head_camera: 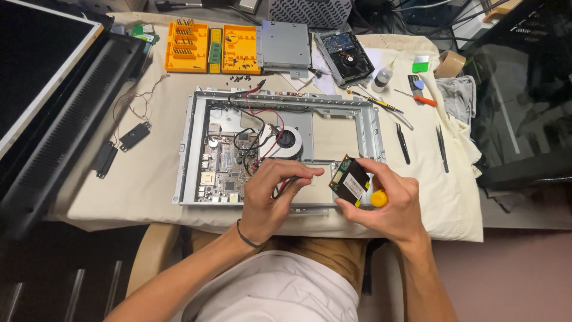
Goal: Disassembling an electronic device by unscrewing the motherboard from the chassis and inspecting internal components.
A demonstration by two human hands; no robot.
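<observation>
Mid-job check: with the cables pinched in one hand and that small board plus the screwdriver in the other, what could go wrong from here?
1. The left hand pinches red and black wires that run back over the motherboard; a tug might strain their connectors.
2. The right hand grips both the small black board and a yellow-handled screwdriver, so either may slip.
3. Loose black screws by the orange trays could scatter.

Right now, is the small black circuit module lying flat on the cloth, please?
No, the right hand holds the black module tilted up above the metal chassis, along with a yellow-handled tool.
</observation>
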